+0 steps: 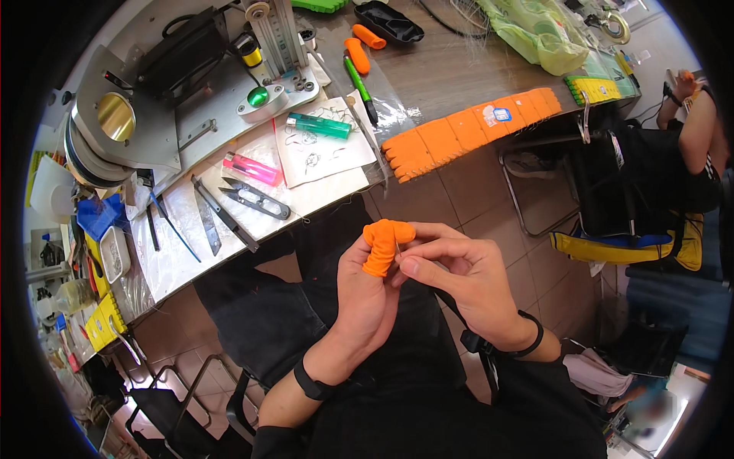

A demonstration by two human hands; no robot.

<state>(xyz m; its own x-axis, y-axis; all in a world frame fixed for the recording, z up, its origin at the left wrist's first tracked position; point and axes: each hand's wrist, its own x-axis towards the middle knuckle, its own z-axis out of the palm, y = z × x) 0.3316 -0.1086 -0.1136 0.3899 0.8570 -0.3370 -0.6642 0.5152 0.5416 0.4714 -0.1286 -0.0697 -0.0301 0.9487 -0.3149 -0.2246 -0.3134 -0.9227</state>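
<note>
orange finger cots (379,258), hands (365,304) close together

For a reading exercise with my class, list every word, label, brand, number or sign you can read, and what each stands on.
Blue-and-white sticker on the orange strip: print too small to read.
White paper under the green lighter: line drawings, no words I can make out.
Elsewhere: no text I can read.

Orange finger cots (378,258) hide fingertips of your left grip (365,298), and the thin piece (398,250) in your right grip (478,281) is too small to tell. The view's far edge cuts off a green object (319,4) on the desk (453,65); near right, a person (648,411) is blurred.
</note>
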